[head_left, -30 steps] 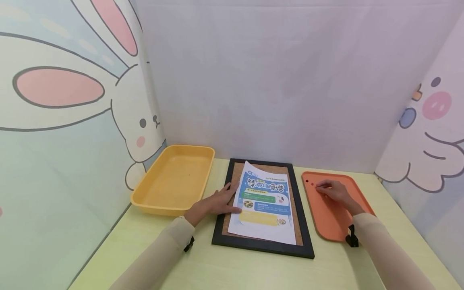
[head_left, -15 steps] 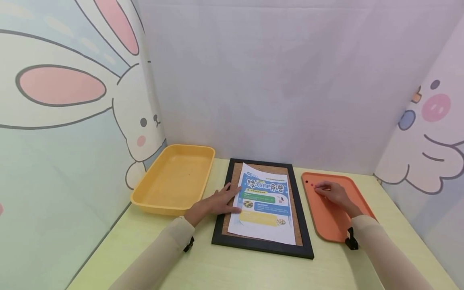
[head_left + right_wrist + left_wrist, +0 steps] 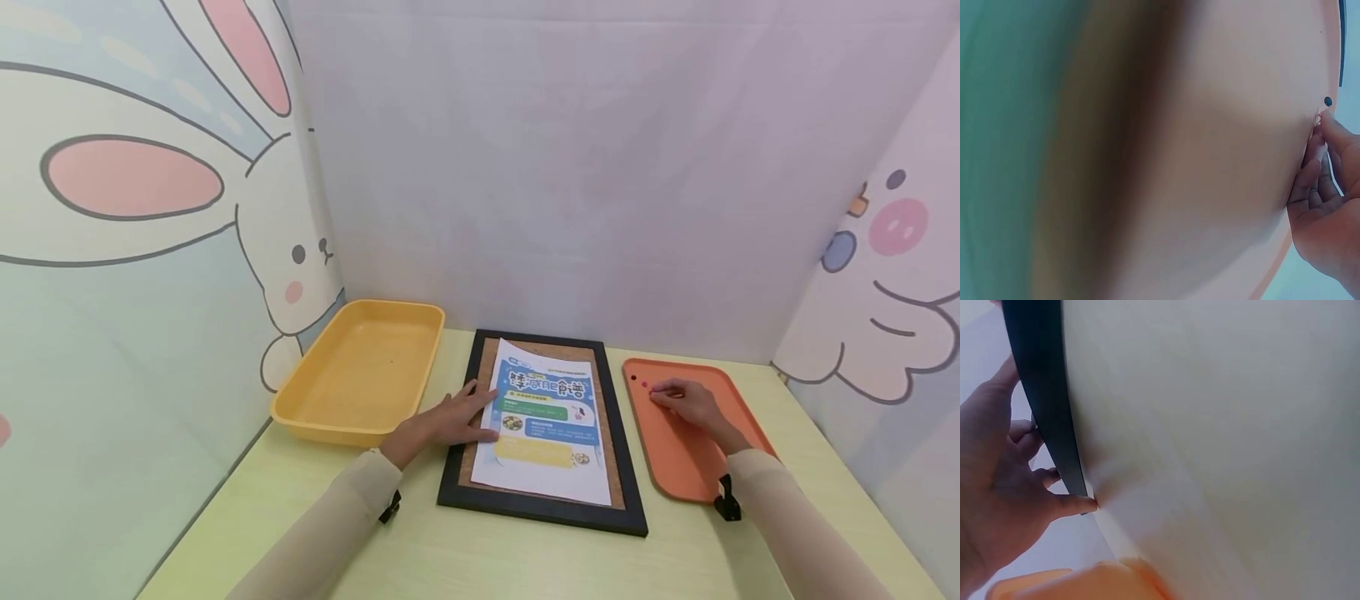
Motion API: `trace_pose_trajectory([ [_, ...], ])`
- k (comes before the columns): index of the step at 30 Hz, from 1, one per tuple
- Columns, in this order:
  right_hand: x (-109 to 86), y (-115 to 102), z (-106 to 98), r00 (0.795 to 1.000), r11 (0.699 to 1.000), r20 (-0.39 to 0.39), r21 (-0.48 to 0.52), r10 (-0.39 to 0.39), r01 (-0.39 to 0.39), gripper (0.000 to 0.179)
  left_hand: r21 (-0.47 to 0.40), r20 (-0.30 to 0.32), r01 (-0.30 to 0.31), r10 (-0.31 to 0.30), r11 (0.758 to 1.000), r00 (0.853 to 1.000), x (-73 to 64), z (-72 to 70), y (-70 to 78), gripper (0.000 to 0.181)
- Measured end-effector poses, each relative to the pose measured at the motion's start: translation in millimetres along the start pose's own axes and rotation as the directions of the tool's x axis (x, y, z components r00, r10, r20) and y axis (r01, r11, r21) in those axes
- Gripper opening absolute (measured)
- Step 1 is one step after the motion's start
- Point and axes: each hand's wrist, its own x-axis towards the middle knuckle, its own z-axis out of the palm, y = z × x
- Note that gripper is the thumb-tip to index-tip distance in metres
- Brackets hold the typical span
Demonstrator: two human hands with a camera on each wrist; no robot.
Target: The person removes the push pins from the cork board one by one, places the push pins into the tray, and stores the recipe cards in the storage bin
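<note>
A white printed poster (image 3: 551, 487) with blue, green and yellow blocks lies slightly askew on a black-framed corkboard (image 3: 543, 517) in the head view. My left hand (image 3: 453, 417) rests over the board's left edge, its spread fingers touching the poster's left side. The left wrist view shows that hand (image 3: 1004, 481) beside the black frame (image 3: 1041, 381). Over the orange tray (image 3: 686, 454), my right hand (image 3: 690, 404) pinches a tiny pink thumbtack, mostly hidden by the fingertips. Beyond those fingertips lie a pink thumbtack (image 3: 644, 384) and a black thumbtack (image 3: 633, 377).
A deep yellow tray (image 3: 367, 358) stands left of the corkboard, close to the left hand's wrist. The pale table (image 3: 420, 550) runs up to a white curtain (image 3: 547, 183) behind. Cartoon-printed panels border both sides.
The right hand has shifted very slightly on the tray, its fingertips staying at the tacks. The left hand stays put, and the poster's upper left corner sits a little lower.
</note>
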Motion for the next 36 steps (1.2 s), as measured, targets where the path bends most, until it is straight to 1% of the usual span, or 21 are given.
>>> trace_pose_trajectory([
  [3,-0.8,-1.0,-1.1,1.000,1.000,0.002,0.005,0.007,-0.007,0.027,0.025,-0.020,-0.022,0.022,0.999,1.000,-1.4,-1.0,1.5,0.089],
  [8,-1.6,-3.3,-3.2,1.000,1.000,-0.001,0.000,-0.006,0.006,0.027,0.078,-0.081,-0.093,0.099,0.993,0.992,-1.2,-2.9,3.9,0.081],
  [10,-1.8,-3.8,-4.1,1.000,1.000,0.002,0.005,-0.008,0.008,0.028,0.089,-0.110,-0.100,0.109,0.991,0.988,-0.4,-3.2,4.9,0.076],
  [13,-2.4,-4.1,-5.3,1.000,1.000,0.004,0.023,-0.005,0.005,0.029,0.081,-0.160,-0.099,0.111,0.992,0.981,0.5,-3.5,6.8,0.070],
  [18,-4.2,-3.4,-5.8,0.999,0.998,0.031,0.067,-0.008,0.006,0.030,0.020,-0.230,-0.120,0.121,0.993,0.966,0.3,-4.7,11.3,0.062],
  [20,-5.1,-2.5,-5.6,0.999,0.997,0.037,0.075,-0.011,0.009,0.031,-0.027,-0.253,-0.126,0.115,0.992,0.961,0.3,-4.9,12.7,0.058],
  [22,-5.6,-0.6,-5.5,0.999,0.997,0.034,0.080,-0.017,0.014,0.030,-0.076,-0.276,-0.123,0.097,0.990,0.956,1.1,-4.8,13.3,0.055],
  [25,-6.2,1.7,-5.6,0.999,0.996,0.034,0.086,-0.034,0.031,0.030,-0.127,-0.310,-0.114,0.070,0.985,0.948,1.5,-5.0,13.3,0.053],
  [28,-6.7,2.2,-6.0,0.998,0.996,0.039,0.087,-0.041,0.037,0.033,-0.153,-0.341,-0.114,0.056,0.982,0.938,0.7,-6.6,13.3,0.053],
  [32,-8.2,-1.4,-7.0,0.999,0.996,0.041,0.078,-0.034,0.031,0.037,-0.184,-0.385,-0.139,0.059,0.973,0.921,-2.3,-9.7,14.9,0.055],
  [36,-11.0,-7.6,-8.4,0.999,0.996,0.035,0.088,-0.028,0.024,0.038,-0.200,-0.436,-0.163,0.062,0.966,0.898,-6.2,-13.5,17.9,0.055],
])
